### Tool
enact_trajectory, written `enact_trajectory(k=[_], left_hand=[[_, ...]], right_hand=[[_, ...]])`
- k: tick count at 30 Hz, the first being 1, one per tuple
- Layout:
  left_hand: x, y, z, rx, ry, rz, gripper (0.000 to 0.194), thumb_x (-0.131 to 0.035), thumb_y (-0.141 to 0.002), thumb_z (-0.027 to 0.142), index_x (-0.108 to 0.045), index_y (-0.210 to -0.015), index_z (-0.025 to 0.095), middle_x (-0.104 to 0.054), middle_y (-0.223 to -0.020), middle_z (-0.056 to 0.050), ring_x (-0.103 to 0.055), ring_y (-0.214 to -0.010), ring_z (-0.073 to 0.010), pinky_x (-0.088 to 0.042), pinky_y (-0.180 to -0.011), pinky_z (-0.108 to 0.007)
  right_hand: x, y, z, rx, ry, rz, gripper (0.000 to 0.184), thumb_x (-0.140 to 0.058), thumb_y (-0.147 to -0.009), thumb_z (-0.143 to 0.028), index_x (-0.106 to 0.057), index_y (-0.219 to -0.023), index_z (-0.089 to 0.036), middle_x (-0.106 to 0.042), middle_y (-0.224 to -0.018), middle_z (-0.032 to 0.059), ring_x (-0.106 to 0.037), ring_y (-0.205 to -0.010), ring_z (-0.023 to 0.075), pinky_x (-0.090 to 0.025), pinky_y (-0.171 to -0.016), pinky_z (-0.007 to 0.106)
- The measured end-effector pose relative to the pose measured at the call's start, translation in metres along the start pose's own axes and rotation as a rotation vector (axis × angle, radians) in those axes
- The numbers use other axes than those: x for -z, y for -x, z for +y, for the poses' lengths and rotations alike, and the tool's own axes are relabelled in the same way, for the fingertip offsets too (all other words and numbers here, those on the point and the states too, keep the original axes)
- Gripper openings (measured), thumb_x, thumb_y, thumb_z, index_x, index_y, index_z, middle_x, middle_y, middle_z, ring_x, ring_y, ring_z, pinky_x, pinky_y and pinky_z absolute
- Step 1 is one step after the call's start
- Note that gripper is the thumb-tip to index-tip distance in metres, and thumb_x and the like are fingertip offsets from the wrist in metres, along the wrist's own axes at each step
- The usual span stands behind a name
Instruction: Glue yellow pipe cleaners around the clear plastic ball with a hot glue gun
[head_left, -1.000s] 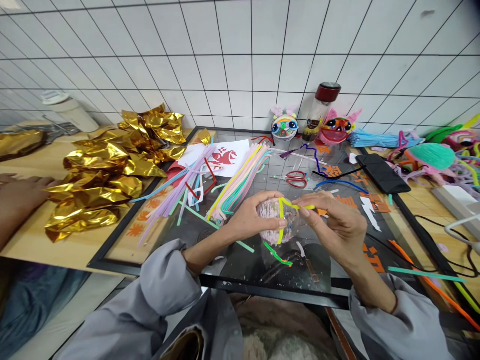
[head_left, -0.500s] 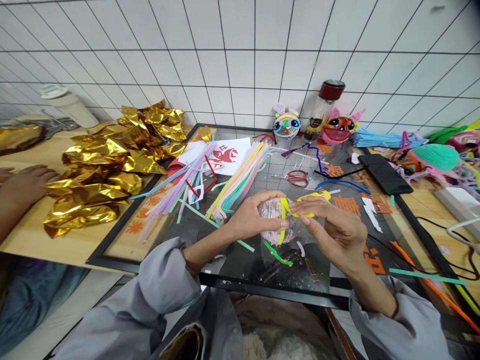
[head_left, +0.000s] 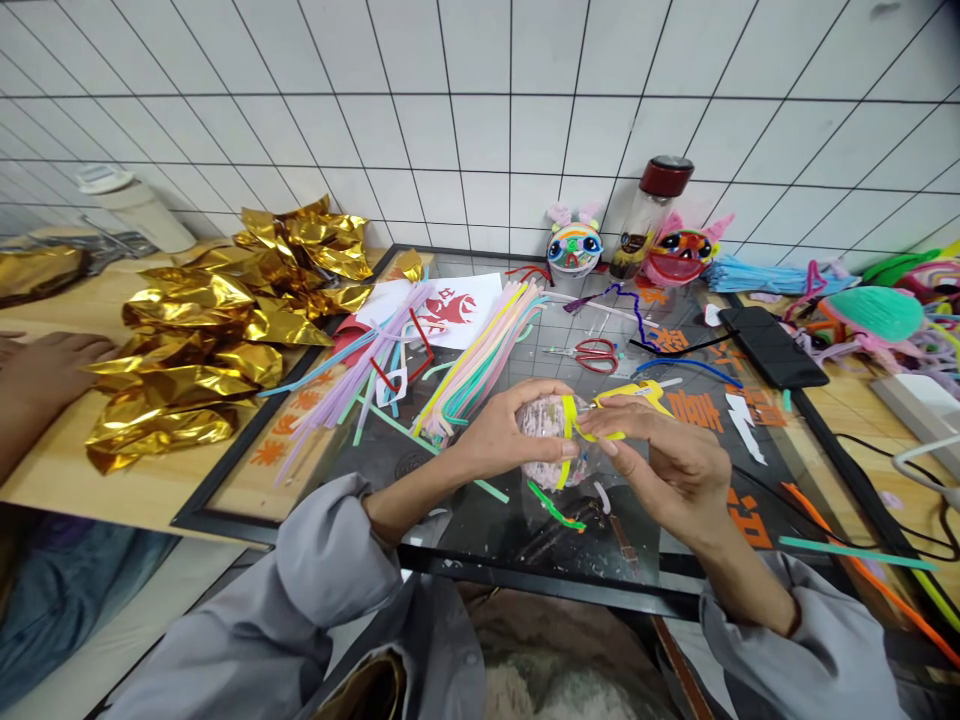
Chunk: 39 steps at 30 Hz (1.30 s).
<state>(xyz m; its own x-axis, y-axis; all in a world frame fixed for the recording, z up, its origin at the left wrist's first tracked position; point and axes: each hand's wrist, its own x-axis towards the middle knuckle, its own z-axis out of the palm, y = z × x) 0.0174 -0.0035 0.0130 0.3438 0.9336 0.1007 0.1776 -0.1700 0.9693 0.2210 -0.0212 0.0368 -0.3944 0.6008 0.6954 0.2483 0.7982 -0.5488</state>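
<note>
My left hand (head_left: 495,428) is closed around the side of a round ball (head_left: 540,435) covered in pale pink fuzzy strands, its thumb lying across the front. A yellow pipe cleaner (head_left: 568,420) runs as an upright band over the ball. At the ball's right side, my right hand (head_left: 671,460) pinches the yellow strip between thumb and fingers. Just behind those fingers lies a yellow glue gun (head_left: 641,393), partly covered by the hand. On the glass below the ball rests a short green pipe cleaner piece (head_left: 555,507).
Bundled pastel pipe cleaners (head_left: 480,370) and red-handled scissors (head_left: 596,355) lie beyond my hands. Two decorated ball faces (head_left: 574,245) and a bottle (head_left: 641,225) stand by the wall. A phone (head_left: 772,345) is right; gold foil (head_left: 202,350) and another person's hand (head_left: 56,375) are left.
My right fingers have shifted slightly, and the yellow strip's pinched part sits a little lower against the ball. More of the glue gun shows. My left hand keeps its hold.
</note>
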Motion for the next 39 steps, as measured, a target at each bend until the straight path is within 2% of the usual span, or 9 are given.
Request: enact_trajectory(k=[10, 18, 28, 34, 39], left_hand=[[-0.0007, -0.0008, -0.0015, -0.016, -0.001, 0.002, 0.060, -0.084, -0.063, 0.035, -0.065, -0.117, 0.016, -0.067, -0.121, -0.009, -0.061, -0.112, -0.0258, -0.044, -0.101, -0.037], [0.0007, -0.0001, -0.0026, -0.006, 0.018, -0.007, 0.062, -0.084, -0.062, 0.035, -0.064, -0.118, 0.015, -0.066, -0.121, -0.009, -0.061, -0.111, -0.0263, -0.044, -0.101, -0.036], [0.0005, -0.0002, 0.0002, 0.010, 0.017, -0.005, 0.064, -0.084, -0.062, 0.037, -0.064, -0.118, 0.015, -0.066, -0.123, -0.010, -0.060, -0.115, -0.0267, -0.043, -0.104, -0.037], [0.0000, -0.0012, 0.0006, -0.097, -0.007, 0.012, 0.054, -0.083, -0.063, 0.033, -0.066, -0.111, 0.015, -0.061, -0.130, -0.014, -0.055, -0.124, -0.0286, -0.038, -0.112, -0.040], [-0.0018, 0.0004, -0.0006, -0.120, -0.019, 0.033, 0.056, -0.083, -0.063, 0.032, -0.063, -0.113, 0.015, -0.056, -0.137, -0.017, -0.052, -0.130, -0.0304, -0.035, -0.114, -0.043]], right_hand=[[-0.0005, -0.0002, -0.0001, 0.043, 0.037, -0.018, 0.022, -0.060, -0.085, -0.009, -0.069, -0.099, -0.024, -0.077, -0.093, 0.0036, -0.073, -0.083, 0.0193, -0.056, -0.094, 0.044], [-0.0008, 0.0009, -0.0005, 0.081, 0.051, -0.056, 0.031, -0.060, -0.085, -0.006, -0.068, -0.108, -0.025, -0.077, -0.098, 0.0035, -0.073, -0.089, 0.0192, -0.056, -0.093, 0.043], [-0.0010, 0.0011, -0.0001, 0.102, 0.070, -0.058, 0.032, -0.059, -0.086, -0.007, -0.068, -0.109, -0.025, -0.077, -0.095, 0.0022, -0.073, -0.086, 0.0185, -0.056, -0.094, 0.042], [-0.0022, 0.0016, 0.0008, 0.100, 0.069, -0.058, 0.030, -0.058, -0.085, -0.007, -0.068, -0.108, -0.025, -0.077, -0.095, 0.0024, -0.073, -0.087, 0.0186, -0.056, -0.094, 0.043], [-0.0032, 0.0016, 0.0012, 0.118, 0.072, -0.055, 0.030, -0.059, -0.084, -0.004, -0.066, -0.107, -0.023, -0.077, -0.095, 0.0038, -0.073, -0.087, 0.0175, -0.055, -0.095, 0.041]])
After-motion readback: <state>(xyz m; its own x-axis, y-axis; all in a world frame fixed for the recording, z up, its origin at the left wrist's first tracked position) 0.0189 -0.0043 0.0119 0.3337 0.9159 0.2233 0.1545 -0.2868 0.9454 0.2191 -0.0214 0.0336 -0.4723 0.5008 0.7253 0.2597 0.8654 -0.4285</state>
